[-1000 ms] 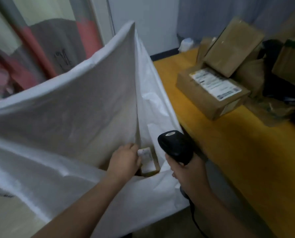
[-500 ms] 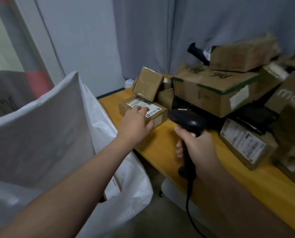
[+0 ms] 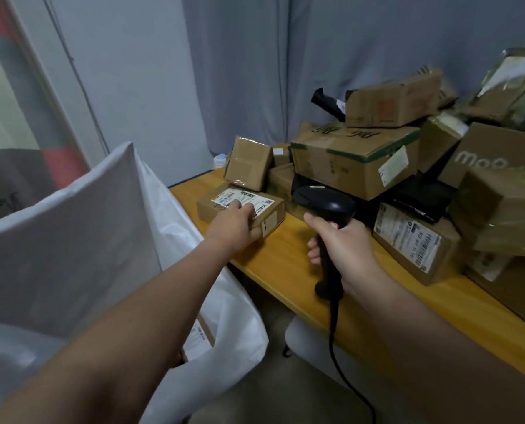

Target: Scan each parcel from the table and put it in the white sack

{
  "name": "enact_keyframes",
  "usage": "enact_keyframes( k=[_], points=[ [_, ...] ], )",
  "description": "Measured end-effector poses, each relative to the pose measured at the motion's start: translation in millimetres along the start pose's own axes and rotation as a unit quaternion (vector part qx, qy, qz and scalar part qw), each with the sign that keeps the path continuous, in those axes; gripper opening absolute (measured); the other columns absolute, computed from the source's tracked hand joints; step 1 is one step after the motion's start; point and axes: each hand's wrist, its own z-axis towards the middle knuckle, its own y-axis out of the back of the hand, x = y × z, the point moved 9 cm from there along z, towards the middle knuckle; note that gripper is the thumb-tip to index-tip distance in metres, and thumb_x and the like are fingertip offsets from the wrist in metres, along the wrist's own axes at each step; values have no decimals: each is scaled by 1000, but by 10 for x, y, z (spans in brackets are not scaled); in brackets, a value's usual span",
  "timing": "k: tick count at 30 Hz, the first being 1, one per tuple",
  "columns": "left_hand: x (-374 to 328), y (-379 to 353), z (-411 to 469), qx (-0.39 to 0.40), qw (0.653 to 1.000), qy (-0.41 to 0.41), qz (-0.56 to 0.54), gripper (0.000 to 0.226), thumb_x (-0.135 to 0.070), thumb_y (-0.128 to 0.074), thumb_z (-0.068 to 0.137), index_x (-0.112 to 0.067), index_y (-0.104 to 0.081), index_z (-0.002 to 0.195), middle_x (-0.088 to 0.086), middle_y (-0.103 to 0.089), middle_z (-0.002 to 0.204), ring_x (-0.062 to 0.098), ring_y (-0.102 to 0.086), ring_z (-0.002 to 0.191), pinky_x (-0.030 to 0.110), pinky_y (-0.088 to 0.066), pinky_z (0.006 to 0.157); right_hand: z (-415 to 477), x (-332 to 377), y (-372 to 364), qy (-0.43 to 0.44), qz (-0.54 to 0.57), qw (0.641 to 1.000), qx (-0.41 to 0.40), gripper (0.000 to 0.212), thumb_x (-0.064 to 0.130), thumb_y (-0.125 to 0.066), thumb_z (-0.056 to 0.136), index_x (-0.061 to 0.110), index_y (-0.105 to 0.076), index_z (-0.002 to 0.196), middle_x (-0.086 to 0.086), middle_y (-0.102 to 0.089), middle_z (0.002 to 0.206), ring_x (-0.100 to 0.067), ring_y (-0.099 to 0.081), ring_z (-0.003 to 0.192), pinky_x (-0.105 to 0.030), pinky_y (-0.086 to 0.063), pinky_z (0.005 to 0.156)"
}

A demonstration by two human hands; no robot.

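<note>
Step in hand: judged as pick-up for scanning. The flat parcel (image 3: 264, 206) has not been lifted from the worktop (image 3: 285, 264).
Parcel location: at the worktop's left end, in front of a small tilted carton (image 3: 247, 162) and near the white sack (image 3: 71, 240).
Holding side: the left grip (image 3: 235, 223) is closed on the parcel's near edge, with fingers laid over the top and thumb pressed against the side face.
Reason for hold: most of the shipping label (image 3: 243, 195) is left uncovered, presumably so it can be read.
Scanning side: the right grip (image 3: 343, 249) is wrapped round the handle of the barcode scanner (image 3: 325, 205). The head is held just beside the parcel, apart from it. Trigger contact cannot be told.
Sack placement: the sack is stood open just beside the worktop, so the carry is judged short. One labelled parcel (image 3: 201, 335) is seen inside.
Parcel appearance: low, flat brown carton with a white barcoded label on top and a small sticker on the side. No damage is seen.
Remaining stock: a parcel pile (image 3: 353, 160) is stacked further right.
</note>
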Motion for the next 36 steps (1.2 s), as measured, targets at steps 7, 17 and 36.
enact_keyframes(
  k=[7,17,36],
  points=[
    [-225,188,-378,-44,997,-56,-9,45,-50,-54,90,-19,-53,122,6,-53,123,24,-50,110,37,-47,87,-239,-13,13,-17,11,1000,7,23,34,-69,87,11,-64,88,-7,-60,65,-16,-59,57,-25,-51,53],
    [682,-33,-200,46,949,246,-194,93,-56,-63,84,-5,-21,148,17,-22,152,36,-36,133,46,-38,107,-266,-172,158,-66,-11,998,4,33,35,-71,85,5,-65,97,-6,-59,70,-16,-57,61,-24,-49,55],
    [-683,-795,-1780,195,686,279,-642,45,-37,-70,84,-13,-59,122,9,-72,102,20,-69,88,31,-58,61,-939,-468,500,-125,2,991,44,18,23,-73,83,18,-65,99,-2,-71,86,-14,-67,75,-23,-48,59]
  ],
)
